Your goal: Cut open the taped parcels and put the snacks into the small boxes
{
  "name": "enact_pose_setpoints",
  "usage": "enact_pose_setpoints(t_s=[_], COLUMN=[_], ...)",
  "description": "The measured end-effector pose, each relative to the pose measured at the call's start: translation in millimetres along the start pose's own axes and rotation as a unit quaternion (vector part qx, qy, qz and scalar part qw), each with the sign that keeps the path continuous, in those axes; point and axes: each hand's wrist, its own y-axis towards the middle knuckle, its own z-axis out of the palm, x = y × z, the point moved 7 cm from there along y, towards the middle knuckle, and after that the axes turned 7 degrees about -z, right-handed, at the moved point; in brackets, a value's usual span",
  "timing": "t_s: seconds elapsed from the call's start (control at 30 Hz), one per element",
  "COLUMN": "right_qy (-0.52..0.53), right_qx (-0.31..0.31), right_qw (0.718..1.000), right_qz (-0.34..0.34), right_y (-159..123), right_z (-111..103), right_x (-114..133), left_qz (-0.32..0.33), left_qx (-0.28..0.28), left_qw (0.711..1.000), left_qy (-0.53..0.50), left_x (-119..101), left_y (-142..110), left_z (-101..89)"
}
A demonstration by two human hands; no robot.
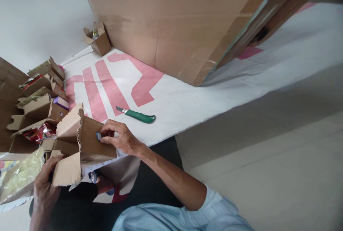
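A small cardboard box [92, 134] with torn, raised flaps stands tilted at the table's edge in front of me. My left hand [48, 179] is closed round its near left side, beside an open flap; some fingers are hidden behind the cardboard. My right hand [120, 138] rests against the box's side, thumb and forefinger pinched on a small blue-and-white label [99, 136] at the cardboard surface. To the right of the box, a knife [138, 115] with a green handle lies on the white and pink cloth.
At left stand several opened boxes [40, 102], one with a red shiny packet [40, 133]. A clear bag of pale pieces [23, 175] lies near my left hand. One small box [99, 41] sits at the back by a large carton [166, 20]. The table edge [203, 120] slopes rightward.
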Motion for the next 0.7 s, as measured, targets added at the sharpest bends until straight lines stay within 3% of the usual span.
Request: enact_pose_setpoints(t_s=[0.17,0.43,0.7], right_qy=[-0.012,-0.038,-0.039], right_qx=[0.007,0.053,0.046], right_qw=[0.998,0.996,0.996], right_qz=[-0.058,-0.056,-0.059], right_y=[-1.8,-0.7,-5.3], right_z=[-1.1,-0.9,0.7], right_x=[9.7,9.4,16.0], left_qz=[-0.007,-0.014,-0.004], left_qx=[-0.001,0.000,0.002], left_qw=[1.000,1.000,1.000], left_qy=[-0.005,-0.018,-0.011], left_x=[7.9,12.9,12.5], left_y=[-2.1,-3.3,-5.0], left_z=[0.7,1.7,0.7])
